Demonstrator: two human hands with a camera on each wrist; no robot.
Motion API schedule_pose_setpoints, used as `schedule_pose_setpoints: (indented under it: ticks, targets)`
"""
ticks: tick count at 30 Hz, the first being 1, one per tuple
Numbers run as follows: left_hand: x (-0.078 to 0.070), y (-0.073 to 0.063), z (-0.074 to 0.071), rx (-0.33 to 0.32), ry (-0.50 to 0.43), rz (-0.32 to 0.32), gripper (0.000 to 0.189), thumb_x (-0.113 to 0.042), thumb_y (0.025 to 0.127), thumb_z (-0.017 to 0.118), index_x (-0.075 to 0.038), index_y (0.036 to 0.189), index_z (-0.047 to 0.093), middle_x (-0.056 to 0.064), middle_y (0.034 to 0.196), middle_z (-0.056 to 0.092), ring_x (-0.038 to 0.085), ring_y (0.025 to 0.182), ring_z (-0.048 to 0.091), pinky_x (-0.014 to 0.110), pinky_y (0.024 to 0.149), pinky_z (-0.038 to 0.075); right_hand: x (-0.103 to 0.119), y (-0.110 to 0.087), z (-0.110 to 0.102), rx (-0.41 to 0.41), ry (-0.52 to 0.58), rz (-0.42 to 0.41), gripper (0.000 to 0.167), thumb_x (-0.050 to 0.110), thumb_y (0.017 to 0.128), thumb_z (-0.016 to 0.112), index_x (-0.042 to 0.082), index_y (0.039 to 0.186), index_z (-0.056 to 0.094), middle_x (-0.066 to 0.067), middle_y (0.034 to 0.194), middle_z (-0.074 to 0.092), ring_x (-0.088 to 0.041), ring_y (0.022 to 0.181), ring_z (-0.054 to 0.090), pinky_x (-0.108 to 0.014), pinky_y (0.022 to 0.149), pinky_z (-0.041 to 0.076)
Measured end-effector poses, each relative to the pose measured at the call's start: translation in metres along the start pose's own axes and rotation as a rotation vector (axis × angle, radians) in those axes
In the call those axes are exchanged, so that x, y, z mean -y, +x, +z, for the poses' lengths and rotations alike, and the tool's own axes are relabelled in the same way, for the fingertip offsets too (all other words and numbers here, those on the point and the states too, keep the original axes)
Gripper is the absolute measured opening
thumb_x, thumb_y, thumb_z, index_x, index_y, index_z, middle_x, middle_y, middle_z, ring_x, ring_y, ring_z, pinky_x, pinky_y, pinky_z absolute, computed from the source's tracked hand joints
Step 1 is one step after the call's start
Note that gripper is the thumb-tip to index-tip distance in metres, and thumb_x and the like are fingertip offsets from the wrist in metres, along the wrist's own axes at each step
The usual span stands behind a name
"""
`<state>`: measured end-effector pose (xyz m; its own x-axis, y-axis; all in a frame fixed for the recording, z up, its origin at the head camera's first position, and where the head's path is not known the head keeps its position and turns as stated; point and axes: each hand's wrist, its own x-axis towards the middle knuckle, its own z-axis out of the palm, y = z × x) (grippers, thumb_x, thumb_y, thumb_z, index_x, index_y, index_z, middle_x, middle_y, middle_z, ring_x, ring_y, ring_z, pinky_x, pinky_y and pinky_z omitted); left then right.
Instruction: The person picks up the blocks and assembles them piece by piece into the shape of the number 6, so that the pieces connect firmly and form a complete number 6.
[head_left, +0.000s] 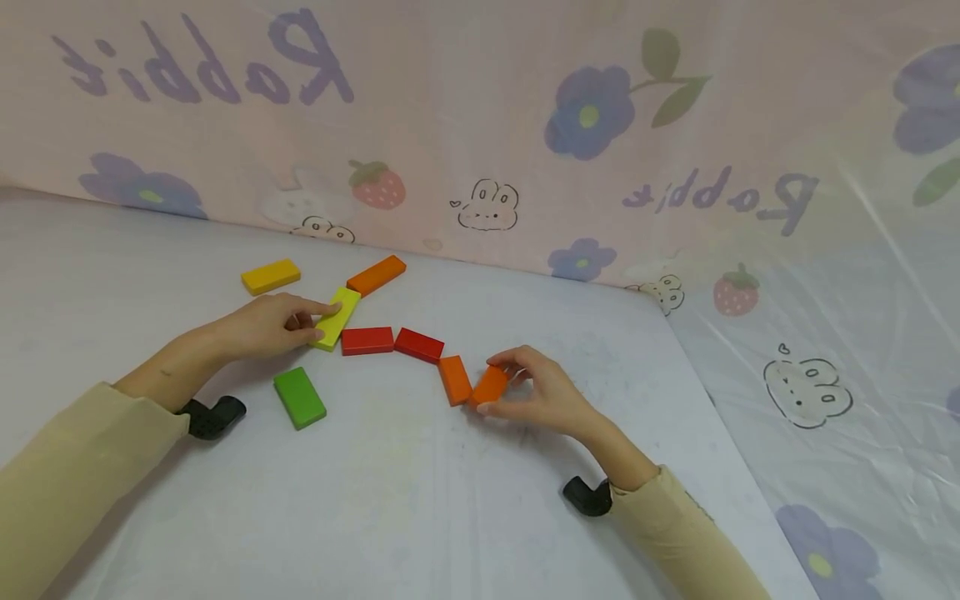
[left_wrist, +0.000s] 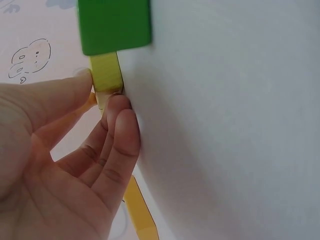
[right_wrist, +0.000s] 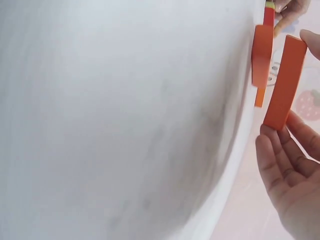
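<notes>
At the left of the row, my left hand [head_left: 266, 325] holds a lime-yellow block [head_left: 337, 318] between thumb and fingers; the left wrist view shows the same yellow block [left_wrist: 106, 72] at the fingertips. My right hand [head_left: 542, 392] pinches an orange block [head_left: 490, 386] by its ends. That orange block [right_wrist: 286, 82] looks raised off the table in the right wrist view. Just left of it lies another orange block [head_left: 454, 381]. Two red blocks, one left [head_left: 367, 341] and one right [head_left: 419, 345], lie in a curve between the hands.
A green block [head_left: 299, 398] lies in front of the left hand. Behind that hand are an amber-yellow block [head_left: 271, 276] and a third orange block [head_left: 377, 275], close to the lime-yellow one's far end. A printed curtain [head_left: 465, 125] rises along the white table's [head_left: 420, 500] back and right.
</notes>
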<state>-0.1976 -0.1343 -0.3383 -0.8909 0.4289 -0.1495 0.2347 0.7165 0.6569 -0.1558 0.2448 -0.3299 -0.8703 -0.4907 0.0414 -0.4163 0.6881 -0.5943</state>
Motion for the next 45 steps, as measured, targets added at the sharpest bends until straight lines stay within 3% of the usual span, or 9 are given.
schedule_pose_setpoints:
  ticks: [12,20,38,45]
  targets:
    - [-0.002,-0.002,-0.001,-0.003,0.0,0.005,0.049,-0.012,0.093,0.059,-0.003,0.14,0.046,0.008,0.085,0.051,0.021,0.077,0.045,0.031,0.063,0.036,0.018,0.005,0.013,0.008,0.012,-0.089,0.054,0.027,0.071,0.084,0.008,0.116,0.06,0.004,0.109,0.061,-0.01,0.099,0.055,-0.033,0.087,0.049]
    - [-0.001,-0.002,0.0,-0.002,0.002,0.011,0.05,-0.012,0.093,0.059,-0.002,0.14,0.046,0.009,0.087,0.053,0.021,0.08,0.046,0.03,0.065,0.037,0.03,0.008,0.023,0.038,0.015,-0.052,0.055,0.028,0.071,0.083,0.01,0.116,0.059,0.005,0.109,0.06,-0.01,0.098,0.054,-0.032,0.088,0.048]
    - [-0.002,-0.002,-0.001,0.002,-0.005,0.0,0.05,-0.012,0.093,0.059,-0.002,0.14,0.046,0.008,0.084,0.051,0.021,0.077,0.045,0.03,0.064,0.036,0.045,0.011,0.035,0.111,0.015,-0.117,0.052,0.03,0.07,0.085,0.012,0.113,0.06,0.006,0.103,0.06,-0.009,0.091,0.053,-0.026,0.083,0.047]
    - [-0.002,-0.002,0.0,0.006,-0.006,-0.003,0.05,-0.012,0.093,0.059,-0.003,0.14,0.046,0.008,0.083,0.05,0.021,0.077,0.045,0.03,0.064,0.035,0.048,0.014,0.04,0.143,-0.036,-0.146,0.051,0.034,0.071,0.084,0.012,0.111,0.06,0.006,0.097,0.057,-0.01,0.088,0.051,-0.024,0.08,0.046]
